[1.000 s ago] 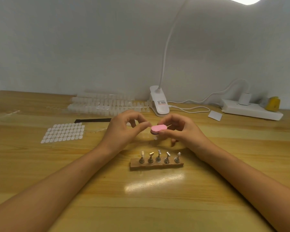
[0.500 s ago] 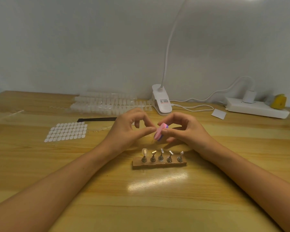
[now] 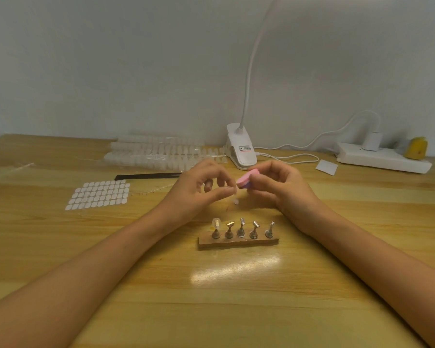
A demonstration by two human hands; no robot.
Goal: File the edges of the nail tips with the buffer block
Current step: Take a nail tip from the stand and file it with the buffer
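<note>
Pink on top and purple beneath, the buffer block (image 3: 246,180) sits in the grip of our right hand (image 3: 284,189), fingers curled round it, tilted and raised above the bench (image 3: 211,310). Our left hand (image 3: 199,194) brings thumb and forefinger together right by the block's edge; whether that grip pinches anything we cannot tell. Nearer to us is a wooden stand (image 3: 239,241) with five metal pegs, the leftmost bearing a clear nail tip (image 3: 216,223). Strips of spare tips (image 3: 158,154) lie by the wall, beside the lamp clamp (image 3: 241,153).
</note>
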